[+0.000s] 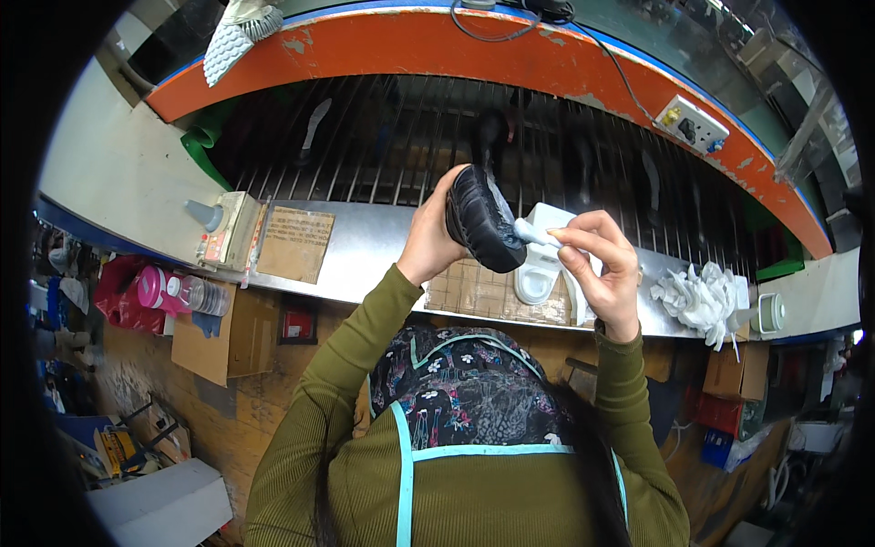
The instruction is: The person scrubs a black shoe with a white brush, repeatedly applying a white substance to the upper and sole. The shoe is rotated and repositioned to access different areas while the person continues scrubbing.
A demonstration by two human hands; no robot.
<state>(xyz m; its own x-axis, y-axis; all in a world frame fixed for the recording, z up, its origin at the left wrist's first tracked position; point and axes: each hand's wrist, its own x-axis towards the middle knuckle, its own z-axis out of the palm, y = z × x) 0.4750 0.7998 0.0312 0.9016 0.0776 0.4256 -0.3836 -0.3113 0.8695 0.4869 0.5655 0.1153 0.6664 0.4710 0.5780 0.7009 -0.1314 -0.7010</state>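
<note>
We face a wide rack of metal rods (360, 173), set along the far edge of a silver metal surface (355, 244). At that surface's front edge, we have a brown cardboard sheet (456, 290); toward its right edge sits a crumpled white pile (694, 301), cloth or paper, we cannot tell which. With our 2 hands we work on a black shoe (481, 221), held above the surface, between its left and right edges. Our left hand (431, 239) is wrapped around the shoe's side. Our right hand (603, 266) pinches a pale brush (536, 234) between thumb and fingers, its head at the shoe's right side. Below the brush, we see a white container (536, 276) on the cardboard sheet.
</note>
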